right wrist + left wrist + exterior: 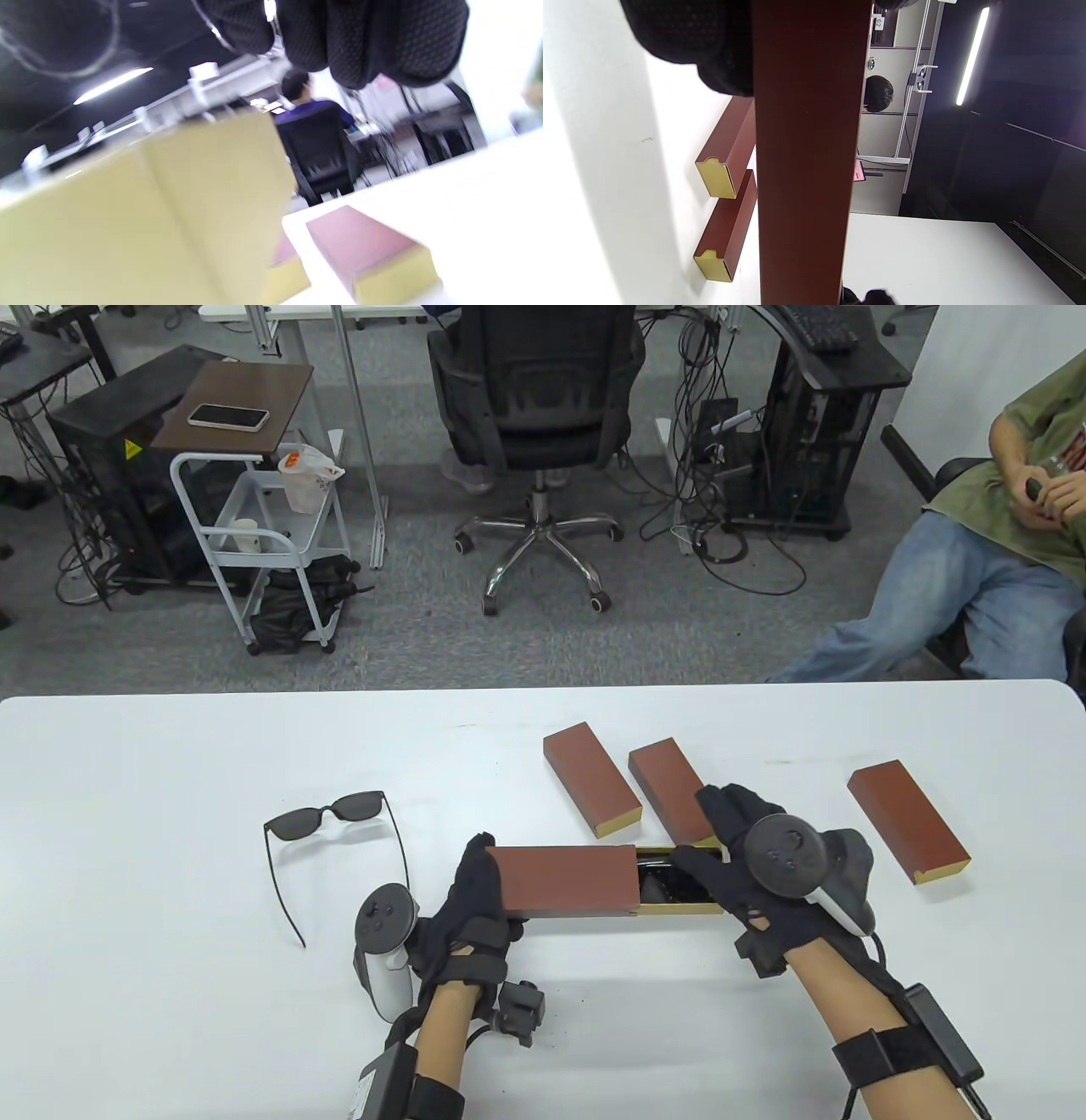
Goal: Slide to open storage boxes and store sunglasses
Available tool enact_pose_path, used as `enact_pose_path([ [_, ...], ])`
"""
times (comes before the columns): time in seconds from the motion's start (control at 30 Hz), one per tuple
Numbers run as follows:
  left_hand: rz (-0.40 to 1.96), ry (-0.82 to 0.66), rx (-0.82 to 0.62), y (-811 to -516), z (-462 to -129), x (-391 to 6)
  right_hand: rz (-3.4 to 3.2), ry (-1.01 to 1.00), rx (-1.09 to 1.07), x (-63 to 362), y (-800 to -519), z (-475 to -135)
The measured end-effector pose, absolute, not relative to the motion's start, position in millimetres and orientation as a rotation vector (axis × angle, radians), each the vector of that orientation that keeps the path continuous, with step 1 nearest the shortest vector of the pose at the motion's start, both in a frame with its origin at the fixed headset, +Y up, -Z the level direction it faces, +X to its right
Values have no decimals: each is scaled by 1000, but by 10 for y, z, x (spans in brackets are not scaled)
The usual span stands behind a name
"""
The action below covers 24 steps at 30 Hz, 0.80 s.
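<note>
Near the table's front — both hands (475, 899) (747, 857) grip the half-slid box (568, 881).

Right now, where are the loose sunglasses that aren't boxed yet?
In the table view, the sunglasses lie open on the white table, left of the left hand and the half-open box it holds.

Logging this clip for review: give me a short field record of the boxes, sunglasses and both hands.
open box: red sleeve, gold drawer slid partly out to the right
drawer contents: something dark inside, unclear
left hand: grips the sleeve's left end
right hand: on the drawer end
closed boxes: three, beyond the open one
loose sunglasses: on the table, left, unfolded
</note>
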<state>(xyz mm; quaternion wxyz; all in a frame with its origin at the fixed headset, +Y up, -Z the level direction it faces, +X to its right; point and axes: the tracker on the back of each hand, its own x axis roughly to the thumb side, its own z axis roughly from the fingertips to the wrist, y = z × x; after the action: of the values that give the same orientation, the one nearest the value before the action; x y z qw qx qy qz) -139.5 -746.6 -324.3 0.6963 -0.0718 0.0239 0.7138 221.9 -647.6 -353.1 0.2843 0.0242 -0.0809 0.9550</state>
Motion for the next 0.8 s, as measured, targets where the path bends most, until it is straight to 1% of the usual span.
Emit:
enact_pose_path([
  [0.07,1608,53,-161,-7473,-3242,-1399,2336,-85,-15,2357,-6678,-3548],
  [0.1,1612,52,-163,-7475,-3242,-1397,2308,-71,-24,2369,-6702,-3549],
  [0.13,1621,48,-170,-7479,-3244,-1392,2134,14,-65,2435,-6852,-3546],
  [0.23,1632,33,-188,-7489,-3250,-1369,1888,80,-22,2454,-7018,-3537],
  [0.3,1627,19,-196,-7493,-3250,-1346,1816,82,-36,2448,-7067,-3517],
  [0.33,1624,13,-200,-7495,-3250,-1331,1790,31,-28,2432,-7118,-3501],
  [0.47,1618,16,-195,-7511,-3245,-1324,1794,-31,-37,2455,-7199,-3481],
  [0.5,1616,13,-200,-7516,-3247,-1323,1788,-34,-67,2469,-7222,-3472],
  [0.8,1611,-9,-215,-7545,-3246,-1270,1855,-157,-71,2532,-7196,-3408],
])
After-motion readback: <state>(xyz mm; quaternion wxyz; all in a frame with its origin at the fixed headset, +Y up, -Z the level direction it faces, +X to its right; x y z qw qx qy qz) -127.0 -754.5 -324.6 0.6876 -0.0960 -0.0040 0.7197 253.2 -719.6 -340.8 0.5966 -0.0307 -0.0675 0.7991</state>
